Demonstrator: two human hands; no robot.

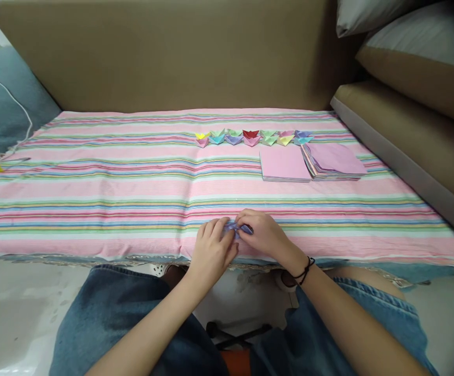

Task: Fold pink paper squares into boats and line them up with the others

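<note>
A small piece of folded purple paper lies on the striped cloth near its front edge, mostly covered by my fingers. My left hand presses on its left side with bent fingers. From the right, my right hand pinches the paper between thumb and fingers; a dark cord bracelet circles that wrist. Farther back, several folded paper boats in yellow, pink, blue, green, red and purple stand in two close rows.
Behind my right hand are two stacks of square paper, a flat pink stack and a looser fanned stack. Brown cushions border the right side, a brown backrest the rear. A white cable runs along the left.
</note>
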